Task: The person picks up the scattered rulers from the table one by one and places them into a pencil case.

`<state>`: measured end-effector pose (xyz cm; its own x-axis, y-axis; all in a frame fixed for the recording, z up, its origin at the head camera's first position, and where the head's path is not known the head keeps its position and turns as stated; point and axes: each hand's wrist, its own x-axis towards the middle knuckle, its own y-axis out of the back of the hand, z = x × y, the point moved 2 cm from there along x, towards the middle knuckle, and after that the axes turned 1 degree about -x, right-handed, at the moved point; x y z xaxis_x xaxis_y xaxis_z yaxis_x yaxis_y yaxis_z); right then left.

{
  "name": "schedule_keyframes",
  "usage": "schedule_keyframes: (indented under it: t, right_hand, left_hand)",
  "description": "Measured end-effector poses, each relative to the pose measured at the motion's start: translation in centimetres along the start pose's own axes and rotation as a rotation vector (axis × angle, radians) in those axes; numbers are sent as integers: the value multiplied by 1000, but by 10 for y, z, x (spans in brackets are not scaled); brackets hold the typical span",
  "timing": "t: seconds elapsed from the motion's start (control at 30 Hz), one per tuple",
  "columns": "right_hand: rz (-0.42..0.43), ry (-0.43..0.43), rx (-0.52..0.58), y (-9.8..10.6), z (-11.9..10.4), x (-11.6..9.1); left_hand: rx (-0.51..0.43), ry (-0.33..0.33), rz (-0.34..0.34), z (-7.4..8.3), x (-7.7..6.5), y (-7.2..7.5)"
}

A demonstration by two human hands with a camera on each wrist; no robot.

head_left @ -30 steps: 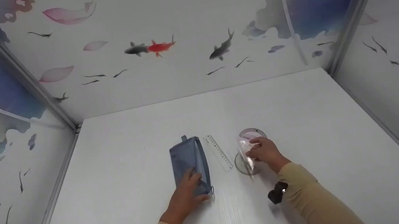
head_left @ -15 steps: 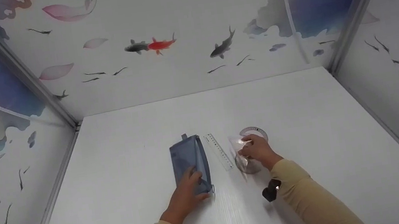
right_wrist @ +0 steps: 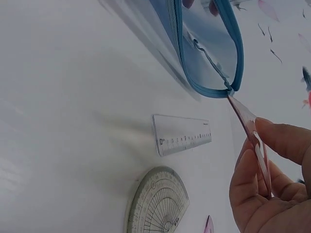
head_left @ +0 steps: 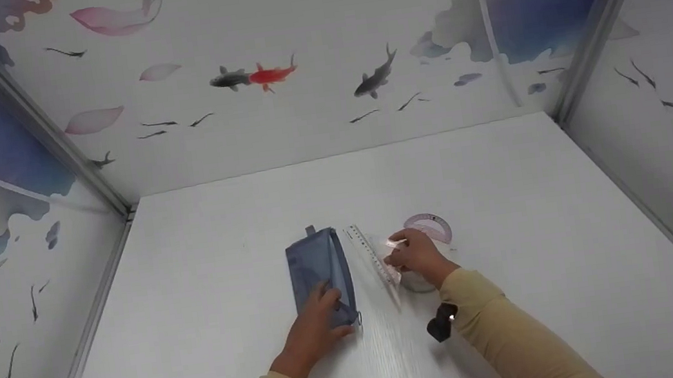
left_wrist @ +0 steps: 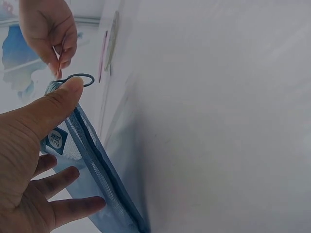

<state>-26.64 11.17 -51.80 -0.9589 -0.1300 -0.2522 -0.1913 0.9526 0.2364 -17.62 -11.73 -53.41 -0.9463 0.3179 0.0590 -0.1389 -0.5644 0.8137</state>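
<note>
A blue mesh zip pouch (head_left: 309,263) lies on the white table, its zipped mouth gaping toward the right. My left hand (head_left: 310,332) holds it at the near end; in the left wrist view the thumb (left_wrist: 58,104) lies over the corner by the ring, other fingers spread along its side. My right hand (head_left: 417,255) pinches a clear, pink-tinged set square (right_wrist: 246,121) between thumb and fingers. In the right wrist view its tip appears close to the pouch's opening; contact cannot be told. Beneath it, a clear ruler (right_wrist: 183,135) lies on the table.
A clear protractor (right_wrist: 160,201) lies partly hidden under my right hand in the head view. Beyond it rests a pink protractor (head_left: 443,225). Panels painted with fish (head_left: 273,75) and petals wall in the table's back and sides.
My right hand has moved left with the set square, from over the protractors to over the ruler, nearer the pouch. My left hand and the pouch stay put.
</note>
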Motion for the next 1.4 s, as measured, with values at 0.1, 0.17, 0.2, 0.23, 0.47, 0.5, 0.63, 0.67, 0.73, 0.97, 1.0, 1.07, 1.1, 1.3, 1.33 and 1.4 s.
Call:
schedule_keyframes:
  t: [0.1,0.17,0.2,0.23,0.47,0.5,0.63,0.67,0.73,0.97,1.0,1.07,1.1,1.3,1.33,1.4]
  right_hand:
    - [2,-7,3,-4,-3,1]
    - [0,-12,-3,-7,-5,1]
    - [-1,-16,-7,-8,-6,1]
    - [-1,-19,-12,-10,-7,1]
    - [-14,-25,8,-21,-15,2]
    - [-15,-26,6,-23,-16,2]
    - [-18,-34,-3,-30,-17,4]
    - [-16,-35,-7,-32,-17,4]
    - [-14,-37,-12,-35,-17,5]
    - [-25,-41,-23,-45,-19,5]
    - [-27,-41,-26,-47,-19,5]
    - [-31,-41,-27,-49,-19,6]
    - [-31,-42,-27,-51,-20,6]
    - [-26,-52,15,-58,-18,6]
    - [-26,-54,18,-59,-18,6]
    - [-26,-57,19,-61,-18,7]
  left_hand:
    - [-4,-8,5,-1,1,0]
    - [-9,-14,7,-1,1,0]
    - [-12,-19,9,-2,0,-1]
    - [-15,-23,10,-2,0,-1]
    - [-31,-28,15,-3,0,-2]
    - [-33,-28,16,-3,0,-3]
    - [-28,-31,11,-3,0,-2]
    - [-27,-30,9,-2,0,-1]
    - [-23,-25,5,-1,0,-1]
    - [-18,-12,5,1,0,1]
    - [-20,-13,5,1,0,1]
    - [-24,-15,6,1,0,2]
    - [-26,-15,7,1,0,2]
    - [-25,-28,20,-1,0,2]
    - [-21,-33,22,-1,0,2]
    - [-15,-39,25,0,0,2]
